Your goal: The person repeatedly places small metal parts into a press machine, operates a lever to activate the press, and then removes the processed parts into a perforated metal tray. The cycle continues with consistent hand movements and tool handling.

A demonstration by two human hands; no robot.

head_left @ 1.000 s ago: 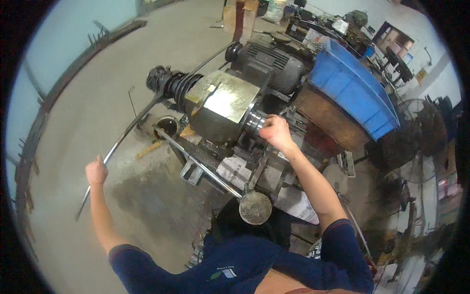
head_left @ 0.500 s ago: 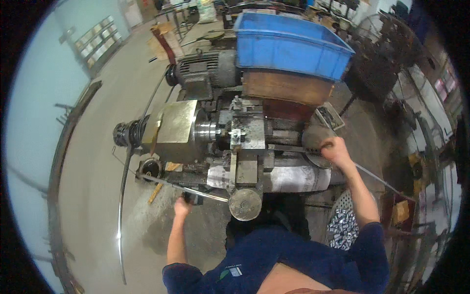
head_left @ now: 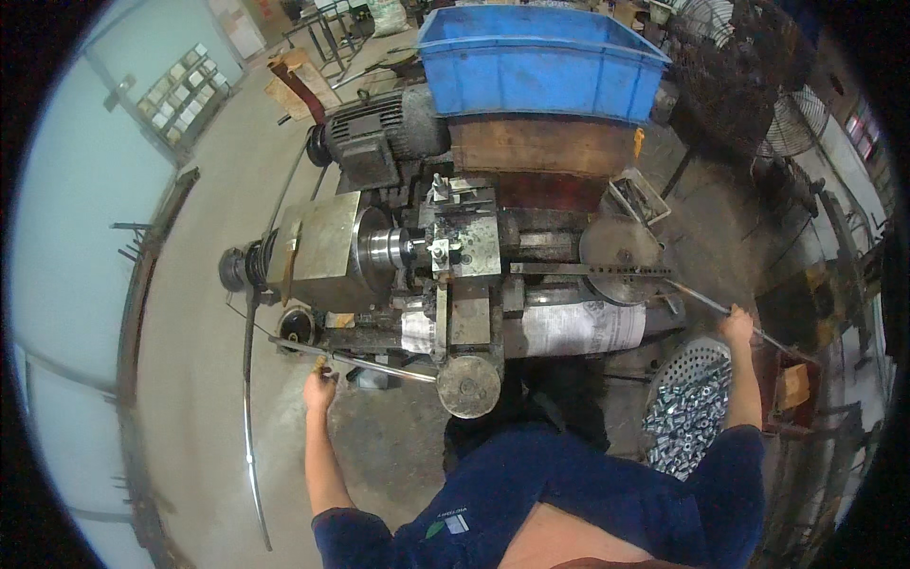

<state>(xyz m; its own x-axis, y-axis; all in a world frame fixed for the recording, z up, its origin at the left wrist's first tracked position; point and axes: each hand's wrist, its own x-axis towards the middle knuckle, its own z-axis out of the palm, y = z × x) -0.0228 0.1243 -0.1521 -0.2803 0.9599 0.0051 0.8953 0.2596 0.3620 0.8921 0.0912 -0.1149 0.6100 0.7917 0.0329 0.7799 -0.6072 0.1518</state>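
Observation:
My right hand point(head_left: 737, 325) is closed round a long metal rod point(head_left: 701, 299) that slants down to the right from a round disc point(head_left: 621, 248) on the lathe-like machine. My left hand point(head_left: 320, 387) has its fingers curled just under a shiny bar handle point(head_left: 379, 368), which runs left from a smaller round disc point(head_left: 468, 386). Whatever those fingers hold is too small to make out. Between the hands sit the tool block point(head_left: 472, 245) and, to its left, the bright chuck point(head_left: 382, 248). A flat marked strip point(head_left: 588, 270) lies across the machine's right side.
A blue crate point(head_left: 540, 81) stands on a wooden box point(head_left: 545, 144) behind the machine. Beside my right arm, a perforated basket point(head_left: 697, 356) holds many small metal pieces point(head_left: 684, 422). A motor point(head_left: 389, 133) is at the back left, and a fan point(head_left: 796, 123) at the far right.
My right hand has moved from beside the large disc outward and down onto the rod, which has turned. My left hand has shifted left and up to the bar handle. The view has moved slightly.

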